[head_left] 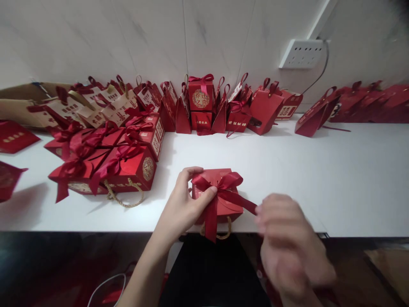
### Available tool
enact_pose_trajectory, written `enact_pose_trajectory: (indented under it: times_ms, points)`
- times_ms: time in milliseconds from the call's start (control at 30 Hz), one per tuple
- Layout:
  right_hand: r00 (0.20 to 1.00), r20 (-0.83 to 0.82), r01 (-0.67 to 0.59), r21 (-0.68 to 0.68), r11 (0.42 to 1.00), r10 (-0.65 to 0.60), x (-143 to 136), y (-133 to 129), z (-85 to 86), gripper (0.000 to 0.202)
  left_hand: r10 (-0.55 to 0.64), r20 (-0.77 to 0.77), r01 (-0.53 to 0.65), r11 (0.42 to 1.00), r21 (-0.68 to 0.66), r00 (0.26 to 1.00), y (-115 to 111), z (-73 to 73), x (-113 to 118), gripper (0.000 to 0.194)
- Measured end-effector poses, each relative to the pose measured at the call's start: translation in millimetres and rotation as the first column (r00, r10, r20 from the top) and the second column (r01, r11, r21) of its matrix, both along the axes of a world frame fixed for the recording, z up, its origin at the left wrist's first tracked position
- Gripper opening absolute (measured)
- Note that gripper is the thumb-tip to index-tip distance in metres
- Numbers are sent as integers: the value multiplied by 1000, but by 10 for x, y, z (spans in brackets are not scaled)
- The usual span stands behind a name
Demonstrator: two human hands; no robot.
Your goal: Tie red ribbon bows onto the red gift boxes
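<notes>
A small red gift box (230, 208) with a gold rope handle (228, 230) sits at the table's front edge. On its top is a dark red ribbon bow (230, 181), one tail hanging down over the front. My left hand (188, 200) wraps round the box's left side, with the thumb pressed on the bow's knot. Off to the right, my right hand (284, 234) is closed and blurred by motion. Its fingertips pinch the other ribbon tail (239, 199), which runs taut from the knot.
Several bow-tied red boxes (128, 164) stand together on the left of the white table (281, 170). A row of red bags and boxes (201, 98) lines the wall, with a cardboard box (19, 98) behind at far left. A power strip (302, 54) hangs on the wall.
</notes>
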State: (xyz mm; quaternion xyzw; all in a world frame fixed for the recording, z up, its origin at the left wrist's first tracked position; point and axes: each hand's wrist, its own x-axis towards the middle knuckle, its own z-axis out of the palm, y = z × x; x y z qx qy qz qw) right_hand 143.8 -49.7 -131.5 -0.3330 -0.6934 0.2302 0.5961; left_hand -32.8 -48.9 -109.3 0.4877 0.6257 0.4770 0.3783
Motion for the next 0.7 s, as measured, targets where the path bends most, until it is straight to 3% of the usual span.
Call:
enact_pose_trajectory:
  times_ms: [67,100,200,267,567,700]
  points:
    - [991,-1,134,-73,988,-134,-43,204,75,31,-12,-1,12,1000,-17,1000,-2,7,0,43]
    - [991,49,130,-158,979,-124,-76,304,116,28,-16,-6,15,1000,-20,1000,-3,9,0,42]
    - [987,137,-8,-475,880,83,-176,507,197,31,-18,-4,18,1000,-20,1000,-2,15,1,42]
    - [984,82,-84,-577,812,161,-220,557,193,34,-17,20,18,999,-33,1000,0,27,4,43]
    - [948,-288,-309,-720,622,138,-216,564,37,26,-31,119,39,997,-62,992,16,69,12,45]
    - [939,-332,-309,-704,640,88,-139,560,-15,23,-20,107,25,998,-49,994,3,62,0,44]
